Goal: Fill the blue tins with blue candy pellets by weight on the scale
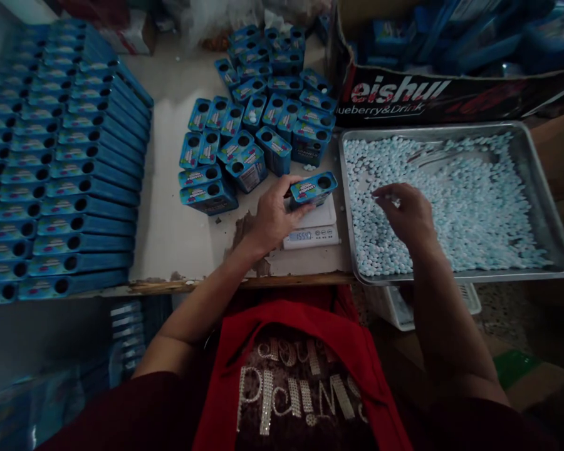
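Note:
My left hand [276,214] is wrapped round a blue candy box [313,190] with a round hole in its top. That box is over a small white digital scale [313,235] with a lit display; whether it rests fully on the plate I cannot tell. My right hand [407,210] hovers over a metal tray [552,216] spread with small pale blue and white candies [479,213]. Its thumb and fingers are pinched, with a few of the candies seemingly between them.
Several loose blue boxes [244,164] stand behind the scale, some with candies at their holes. Stacked rows of similar boxes [89,169] fill the left side. A black printed carton [395,100] stands behind the tray. The table's worn front edge [207,285] is near my body.

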`<state>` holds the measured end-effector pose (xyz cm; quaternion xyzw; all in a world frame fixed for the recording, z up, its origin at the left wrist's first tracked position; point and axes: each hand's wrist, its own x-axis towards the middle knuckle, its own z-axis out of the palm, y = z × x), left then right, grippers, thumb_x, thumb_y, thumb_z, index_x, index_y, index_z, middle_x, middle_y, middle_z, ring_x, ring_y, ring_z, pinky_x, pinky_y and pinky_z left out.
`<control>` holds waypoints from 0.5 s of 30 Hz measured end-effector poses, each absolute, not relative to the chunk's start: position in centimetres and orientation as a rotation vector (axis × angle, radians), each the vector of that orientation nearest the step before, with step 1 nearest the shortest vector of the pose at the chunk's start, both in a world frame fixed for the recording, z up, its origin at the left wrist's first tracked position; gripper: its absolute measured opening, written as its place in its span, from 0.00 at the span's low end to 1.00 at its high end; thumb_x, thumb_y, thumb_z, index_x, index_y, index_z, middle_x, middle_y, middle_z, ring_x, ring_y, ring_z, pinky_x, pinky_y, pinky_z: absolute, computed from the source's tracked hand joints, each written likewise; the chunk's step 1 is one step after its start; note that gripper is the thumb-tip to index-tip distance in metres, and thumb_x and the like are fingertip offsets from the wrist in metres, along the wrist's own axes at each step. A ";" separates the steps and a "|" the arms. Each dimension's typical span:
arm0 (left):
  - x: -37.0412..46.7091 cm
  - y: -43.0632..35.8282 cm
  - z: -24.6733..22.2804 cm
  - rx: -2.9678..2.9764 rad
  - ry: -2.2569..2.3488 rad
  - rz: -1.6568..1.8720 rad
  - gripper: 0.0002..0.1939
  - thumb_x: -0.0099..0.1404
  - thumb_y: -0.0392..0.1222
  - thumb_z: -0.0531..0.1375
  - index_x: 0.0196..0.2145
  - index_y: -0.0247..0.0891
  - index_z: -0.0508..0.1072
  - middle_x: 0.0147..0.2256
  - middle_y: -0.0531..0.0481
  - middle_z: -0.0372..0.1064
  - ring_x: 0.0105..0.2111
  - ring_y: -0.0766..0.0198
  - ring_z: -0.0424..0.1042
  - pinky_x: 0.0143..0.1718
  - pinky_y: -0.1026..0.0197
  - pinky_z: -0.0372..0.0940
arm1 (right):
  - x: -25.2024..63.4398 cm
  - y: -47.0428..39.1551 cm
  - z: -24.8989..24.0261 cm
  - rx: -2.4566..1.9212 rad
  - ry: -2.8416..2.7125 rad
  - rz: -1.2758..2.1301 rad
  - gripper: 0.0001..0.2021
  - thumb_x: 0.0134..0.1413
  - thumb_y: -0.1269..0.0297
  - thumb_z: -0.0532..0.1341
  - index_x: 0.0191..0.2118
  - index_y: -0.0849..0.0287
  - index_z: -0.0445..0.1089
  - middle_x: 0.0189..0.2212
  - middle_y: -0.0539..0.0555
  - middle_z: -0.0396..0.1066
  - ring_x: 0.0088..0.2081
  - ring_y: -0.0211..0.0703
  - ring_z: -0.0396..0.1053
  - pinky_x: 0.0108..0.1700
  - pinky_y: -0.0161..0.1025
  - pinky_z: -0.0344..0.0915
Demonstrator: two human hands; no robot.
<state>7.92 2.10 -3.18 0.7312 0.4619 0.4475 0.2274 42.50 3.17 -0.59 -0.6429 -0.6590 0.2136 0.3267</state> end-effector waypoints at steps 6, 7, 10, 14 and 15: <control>11.2 3.0 -0.7 2.559 1.089 1.294 0.19 0.84 0.34 0.62 0.64 0.51 0.84 0.59 0.46 0.85 0.61 0.47 0.83 0.80 0.33 0.67 | 38.6 2.0 0.0 -1.356 -1.137 1.094 0.20 0.77 0.37 0.68 0.57 0.46 0.85 0.59 0.58 0.86 0.60 0.58 0.84 0.66 0.59 0.81; 11.8 3.2 -0.4 2.649 1.060 1.294 0.19 0.85 0.35 0.60 0.64 0.53 0.85 0.59 0.47 0.85 0.62 0.47 0.83 0.84 0.29 0.62 | 37.7 1.8 0.0 -1.257 -0.919 1.283 0.20 0.79 0.38 0.66 0.57 0.46 0.84 0.56 0.57 0.87 0.55 0.54 0.85 0.61 0.54 0.84; 12.9 3.7 -0.5 2.810 1.029 1.245 0.19 0.87 0.36 0.60 0.63 0.54 0.86 0.58 0.47 0.85 0.61 0.48 0.83 0.85 0.25 0.58 | 35.6 1.1 0.2 -1.026 -0.436 1.616 0.17 0.85 0.47 0.61 0.53 0.51 0.84 0.48 0.55 0.88 0.46 0.46 0.85 0.51 0.42 0.87; 13.2 4.1 -1.7 2.777 1.170 1.219 0.21 0.85 0.34 0.61 0.64 0.53 0.87 0.57 0.44 0.86 0.57 0.49 0.82 0.80 0.32 0.66 | 35.5 0.5 0.6 -0.864 -0.188 1.718 0.13 0.86 0.58 0.61 0.48 0.55 0.82 0.43 0.55 0.88 0.44 0.43 0.86 0.50 0.37 0.88; 13.1 4.2 -1.9 2.746 1.209 1.205 0.21 0.84 0.33 0.61 0.64 0.53 0.87 0.57 0.44 0.86 0.57 0.48 0.82 0.80 0.32 0.66 | 35.5 0.5 0.6 -0.850 -0.186 1.721 0.11 0.85 0.61 0.63 0.46 0.54 0.81 0.43 0.55 0.88 0.44 0.43 0.86 0.51 0.37 0.88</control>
